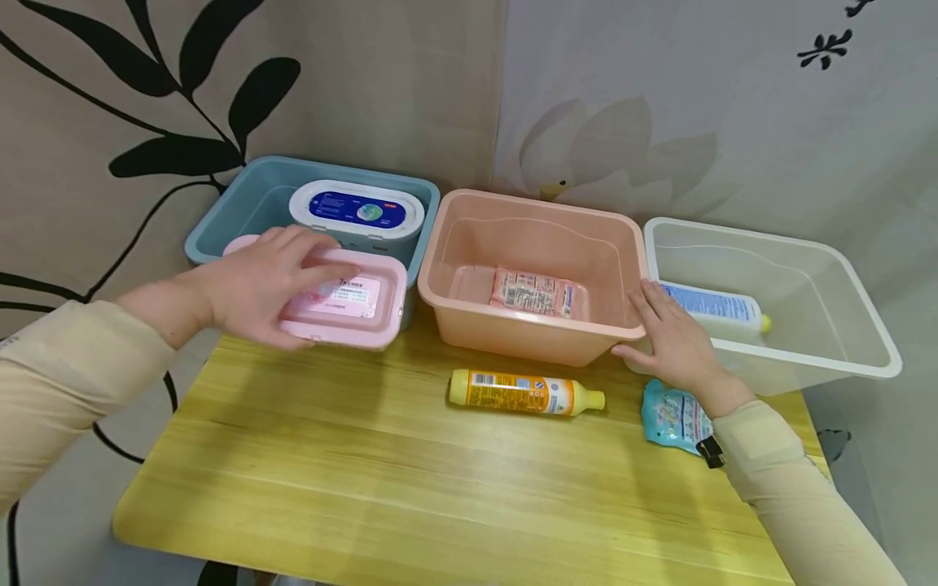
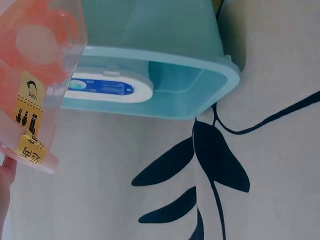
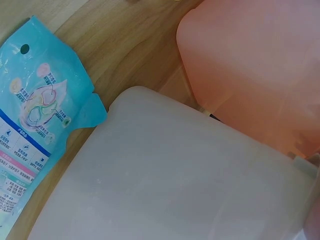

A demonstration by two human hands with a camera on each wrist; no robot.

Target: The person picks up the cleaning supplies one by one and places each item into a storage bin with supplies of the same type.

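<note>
My left hand [image 1: 256,285] grips a clear box with a pink lid [image 1: 377,313], thumb along the near edge and fingers across the top. It overlaps the front of the blue bin [image 1: 212,232] in the head view. Pinkish-orange contents show through the clear wall of the box [image 2: 42,45] in the left wrist view. My right hand [image 1: 677,346] touches the adjoining rims of the peach bin [image 1: 506,338] and the white bin [image 1: 853,281], its fingers fairly straight. Inside the peach bin lies a pink packet [image 1: 536,293].
A white-lidded tub with a blue label [image 1: 357,205] sits in the blue bin. The white bin holds a blue-and-white bottle [image 1: 718,309]. On the wooden table [image 1: 410,488] lie a yellow bottle [image 1: 520,392] and a teal pouch [image 1: 670,415]. A patterned curtain [image 1: 396,89] hangs behind.
</note>
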